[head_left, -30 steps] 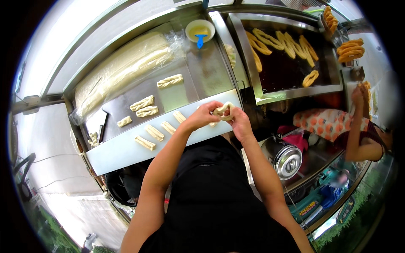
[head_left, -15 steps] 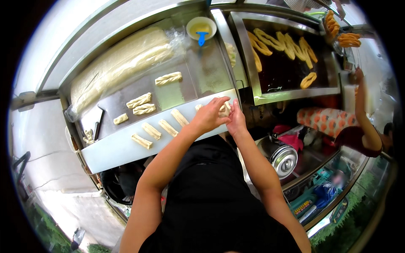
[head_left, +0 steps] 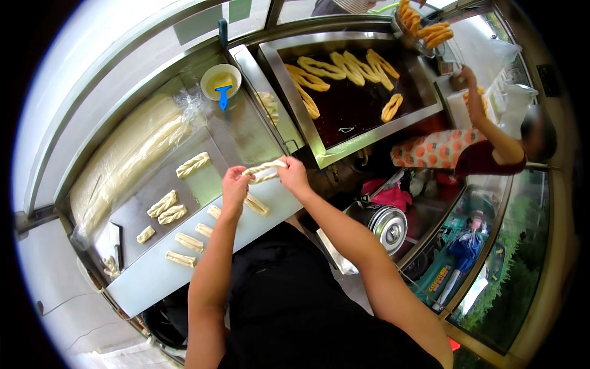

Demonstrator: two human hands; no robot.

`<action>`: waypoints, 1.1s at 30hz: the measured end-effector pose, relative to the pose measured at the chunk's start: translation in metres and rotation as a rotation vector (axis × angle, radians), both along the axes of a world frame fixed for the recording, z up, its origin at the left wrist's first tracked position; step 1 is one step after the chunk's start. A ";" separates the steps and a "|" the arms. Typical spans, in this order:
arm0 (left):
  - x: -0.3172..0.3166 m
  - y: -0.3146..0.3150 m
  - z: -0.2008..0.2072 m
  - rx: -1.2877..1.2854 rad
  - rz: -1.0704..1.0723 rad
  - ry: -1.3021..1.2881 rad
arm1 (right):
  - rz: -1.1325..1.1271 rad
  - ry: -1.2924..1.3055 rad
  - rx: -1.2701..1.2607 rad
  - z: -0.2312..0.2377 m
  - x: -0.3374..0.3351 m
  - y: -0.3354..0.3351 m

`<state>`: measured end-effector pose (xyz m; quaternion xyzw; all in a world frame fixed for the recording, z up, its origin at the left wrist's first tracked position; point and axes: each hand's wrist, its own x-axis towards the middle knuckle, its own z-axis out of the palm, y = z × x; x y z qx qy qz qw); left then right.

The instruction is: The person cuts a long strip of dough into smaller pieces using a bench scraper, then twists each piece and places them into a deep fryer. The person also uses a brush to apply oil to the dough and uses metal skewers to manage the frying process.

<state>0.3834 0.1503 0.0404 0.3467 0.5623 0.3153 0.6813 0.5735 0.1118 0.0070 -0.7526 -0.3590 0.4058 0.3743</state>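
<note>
A twisted loop of raw dough (head_left: pixel 264 167) stretches between my hands above the far edge of the white board (head_left: pixel 144 284). My left hand (head_left: pixel 235 186) pinches its left end, while my right hand (head_left: pixel 294 177) grips the right end. Under and beside my left hand, several plain dough strips (head_left: pixel 189 242) lie on the board, some partly hidden by my wrist. Beyond the board, on the metal worktop (head_left: pixel 246 126), rest a twisted dough piece (head_left: pixel 193 165), two more lying together (head_left: pixel 167 208) and a small stub of dough (head_left: pixel 145 234).
A long dough slab under plastic (head_left: pixel 132 154) lies far left. Near it are a dark-handled blade (head_left: pixel 117 243) and a bowl (head_left: pixel 212 69) with a blue brush (head_left: pixel 223 96). Right stands an oil fryer (head_left: pixel 344 147) with frying dough sticks (head_left: pixel 344 67). A co-worker's arm (head_left: pixel 485 120) reaches beyond it.
My hands have drawn apart and lifted, with the dough now stretched as a twisted loop between them. The view has turned toward the right, so the worktop sits further left.
</note>
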 end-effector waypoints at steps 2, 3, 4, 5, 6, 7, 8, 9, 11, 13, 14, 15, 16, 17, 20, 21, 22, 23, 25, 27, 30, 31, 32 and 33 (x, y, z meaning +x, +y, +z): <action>0.000 0.019 0.006 0.008 0.034 -0.023 | -0.010 0.055 0.123 -0.001 0.011 0.025; -0.006 0.028 0.000 -0.010 -0.007 0.029 | 0.041 0.055 0.091 0.005 0.012 0.039; -0.014 0.035 -0.009 -0.033 -0.046 0.089 | 0.094 0.064 0.055 0.014 0.012 0.051; -0.019 0.037 -0.018 0.269 -0.033 0.317 | 0.150 -0.116 0.043 0.018 0.015 0.059; -0.023 0.036 -0.026 0.569 -0.031 0.556 | 0.214 -0.286 0.037 0.021 0.014 0.062; -0.031 0.030 -0.031 0.874 -0.043 0.792 | 0.216 -0.350 0.061 0.025 0.013 0.060; -0.039 0.023 -0.022 0.719 -0.141 0.770 | 0.209 -0.420 0.084 0.029 0.015 0.056; -0.047 0.020 0.001 0.564 -0.232 0.738 | 0.146 -0.329 0.104 0.039 0.015 0.047; -0.063 0.010 0.025 0.348 -0.378 0.780 | 0.095 -0.213 0.111 0.049 0.008 0.022; -0.073 -0.007 0.020 0.444 -0.525 0.874 | 0.115 -0.172 0.060 0.043 0.003 -0.014; -0.072 -0.014 0.014 0.499 -0.606 0.912 | 0.136 -0.148 0.050 0.026 0.000 -0.034; -0.067 -0.022 0.006 0.623 -0.531 0.890 | 0.156 -0.126 0.046 0.013 -0.002 -0.051; -0.063 -0.023 0.002 0.615 -0.535 0.903 | 0.141 -0.076 -0.031 0.015 -0.011 -0.065; -0.058 -0.026 0.001 0.609 -0.533 0.911 | 0.143 -0.074 -0.098 0.032 -0.026 -0.071; -0.034 -0.028 -0.011 0.618 -0.631 0.875 | 0.291 -0.127 -0.091 0.018 -0.034 -0.088; -0.028 -0.030 -0.011 0.572 -0.651 0.829 | 0.317 -0.167 -0.092 0.020 -0.036 -0.089; -0.025 -0.031 -0.009 0.521 -0.672 0.792 | 0.328 -0.128 -0.097 0.022 -0.037 -0.088; -0.027 -0.029 -0.005 0.449 -0.693 0.683 | 0.364 -0.130 -0.097 0.022 -0.039 -0.089; -0.028 -0.023 0.001 0.298 -0.727 0.465 | 0.398 -0.078 -0.056 0.023 -0.033 -0.087; -0.029 -0.023 0.017 0.009 -0.660 0.103 | 0.397 0.042 0.013 0.031 -0.031 -0.089; -0.029 -0.028 0.043 -0.202 -0.444 -0.276 | 0.411 0.737 -0.121 0.044 -0.021 -0.087; -0.029 -0.029 0.049 -0.234 -0.356 -0.375 | 0.349 0.831 -0.171 0.043 -0.017 -0.086; -0.030 -0.029 0.054 -0.229 -0.330 -0.395 | 0.284 0.925 -0.223 0.043 -0.014 -0.087; -0.030 -0.029 0.058 -0.224 -0.305 -0.416 | 0.218 1.018 -0.275 0.043 -0.012 -0.087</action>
